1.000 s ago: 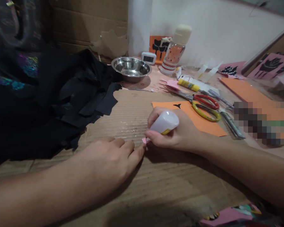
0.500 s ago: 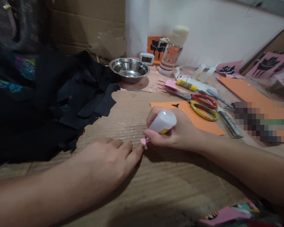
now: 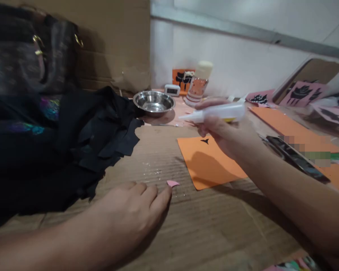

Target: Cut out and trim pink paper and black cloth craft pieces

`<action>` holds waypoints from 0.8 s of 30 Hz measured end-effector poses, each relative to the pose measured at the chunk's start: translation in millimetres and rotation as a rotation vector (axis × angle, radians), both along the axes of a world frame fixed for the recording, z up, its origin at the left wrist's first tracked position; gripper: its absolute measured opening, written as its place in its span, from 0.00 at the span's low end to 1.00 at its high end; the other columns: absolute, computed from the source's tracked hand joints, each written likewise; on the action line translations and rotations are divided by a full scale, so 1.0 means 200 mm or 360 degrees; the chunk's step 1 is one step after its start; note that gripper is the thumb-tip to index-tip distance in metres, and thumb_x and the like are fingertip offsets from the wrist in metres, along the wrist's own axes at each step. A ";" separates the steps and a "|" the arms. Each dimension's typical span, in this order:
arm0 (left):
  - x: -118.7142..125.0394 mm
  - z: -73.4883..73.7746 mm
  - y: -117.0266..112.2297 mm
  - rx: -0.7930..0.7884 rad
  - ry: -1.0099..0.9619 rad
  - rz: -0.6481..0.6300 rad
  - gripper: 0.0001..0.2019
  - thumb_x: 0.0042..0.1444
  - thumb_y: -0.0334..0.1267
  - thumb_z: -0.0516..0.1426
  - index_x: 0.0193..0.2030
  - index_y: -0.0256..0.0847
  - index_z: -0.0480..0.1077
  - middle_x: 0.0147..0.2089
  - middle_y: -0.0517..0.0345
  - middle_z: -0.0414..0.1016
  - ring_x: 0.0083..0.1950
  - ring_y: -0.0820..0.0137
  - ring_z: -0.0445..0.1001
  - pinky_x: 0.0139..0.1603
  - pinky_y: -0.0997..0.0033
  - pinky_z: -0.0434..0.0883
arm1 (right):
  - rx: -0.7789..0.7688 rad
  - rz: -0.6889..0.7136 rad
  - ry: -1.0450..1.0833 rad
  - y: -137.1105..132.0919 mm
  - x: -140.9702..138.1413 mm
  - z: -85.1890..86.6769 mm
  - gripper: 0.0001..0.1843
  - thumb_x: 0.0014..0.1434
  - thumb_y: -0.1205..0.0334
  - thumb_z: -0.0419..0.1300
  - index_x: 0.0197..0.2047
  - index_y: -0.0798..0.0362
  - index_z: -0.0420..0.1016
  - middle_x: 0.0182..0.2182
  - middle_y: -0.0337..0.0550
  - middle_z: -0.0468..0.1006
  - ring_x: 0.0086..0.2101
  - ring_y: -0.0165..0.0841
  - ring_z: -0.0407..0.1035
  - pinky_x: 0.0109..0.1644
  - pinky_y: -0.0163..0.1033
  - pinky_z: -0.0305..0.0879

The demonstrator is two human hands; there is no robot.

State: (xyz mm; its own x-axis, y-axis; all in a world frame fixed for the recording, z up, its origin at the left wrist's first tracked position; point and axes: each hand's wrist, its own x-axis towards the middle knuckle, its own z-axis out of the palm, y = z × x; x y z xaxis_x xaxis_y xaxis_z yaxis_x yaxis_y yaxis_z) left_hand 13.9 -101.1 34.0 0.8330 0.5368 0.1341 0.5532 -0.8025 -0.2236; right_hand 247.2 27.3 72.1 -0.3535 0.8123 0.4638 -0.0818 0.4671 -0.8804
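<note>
My right hand is closed round a white glue bottle, raised above the work surface. The bottle lies nearly level, its thin nozzle pointing left. Low on the cardboard rests my left hand, palm down with fingers stretched out; its thumb is hidden. The tip of its index finger touches a small pink paper piece. Shiny wet glue spots lie on the cardboard close by. Below my right hand is an orange paper sheet, with a small black shape near its top edge.
Black fabric with ragged edges covers the left side. A steel bowl, a small digital timer and a bottle with a cream cap stand at the back. More orange paper and pink cards lie right.
My right hand has lifted the glue bottle up and away from the pink piece, uncovering it and the orange sheet. My left hand keeps its place by the piece. The camera view has tilted upward.
</note>
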 end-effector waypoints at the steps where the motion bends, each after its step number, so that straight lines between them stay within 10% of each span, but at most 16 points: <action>1: 0.00 0.00 0.00 0.0006 0.0003 0.0016 0.28 0.48 0.23 0.54 0.59 0.26 0.73 0.32 0.51 0.80 0.25 0.62 0.77 0.22 0.63 0.78 | -0.0124 0.0045 0.0013 0.03 0.02 0.02 0.19 0.52 0.53 0.75 0.46 0.47 0.80 0.39 0.38 0.78 0.32 0.29 0.70 0.31 0.34 0.67; 7: 0.01 0.02 -0.02 0.0007 0.0078 0.0063 0.28 0.49 0.23 0.54 0.60 0.29 0.72 0.40 0.47 0.83 0.30 0.61 0.80 0.27 0.64 0.80 | -0.0645 0.0117 0.0076 0.17 0.14 0.05 0.21 0.60 0.50 0.67 0.55 0.46 0.77 0.47 0.45 0.81 0.42 0.37 0.76 0.48 0.44 0.76; 11: 0.02 0.02 -0.02 -0.0041 0.0051 0.0143 0.29 0.50 0.20 0.53 0.61 0.32 0.72 0.38 0.51 0.83 0.30 0.61 0.80 0.27 0.64 0.79 | -0.0275 -0.0086 -0.0562 0.25 0.19 0.00 0.28 0.60 0.61 0.65 0.63 0.44 0.70 0.60 0.46 0.76 0.52 0.39 0.75 0.56 0.46 0.74; 18: 0.00 -0.02 -0.01 -0.0118 -0.0016 0.0176 0.26 0.55 0.20 0.51 0.59 0.33 0.73 0.40 0.52 0.83 0.33 0.61 0.82 0.31 0.64 0.80 | 0.0138 -0.0305 -0.1217 0.50 0.08 -0.06 0.19 0.56 0.74 0.63 0.51 0.52 0.78 0.45 0.49 0.82 0.45 0.44 0.76 0.50 0.51 0.74; 24: 0.01 0.03 -0.02 -0.0134 0.0100 0.0150 0.26 0.56 0.22 0.52 0.61 0.34 0.71 0.42 0.50 0.83 0.34 0.62 0.81 0.30 0.67 0.78 | 0.0416 -0.0248 -0.1504 0.67 -0.09 -0.14 0.12 0.62 0.61 0.67 0.48 0.55 0.78 0.46 0.46 0.80 0.46 0.40 0.75 0.52 0.51 0.72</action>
State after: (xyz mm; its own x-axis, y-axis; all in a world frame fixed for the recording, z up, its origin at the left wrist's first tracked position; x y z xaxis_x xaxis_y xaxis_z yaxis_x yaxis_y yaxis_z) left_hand 16.4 -105.3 39.8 0.7837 0.6202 0.0343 0.6140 -0.7651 -0.1940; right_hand 229.6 161.4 43.2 -0.5685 0.7934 0.2175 0.6793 0.6018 -0.4200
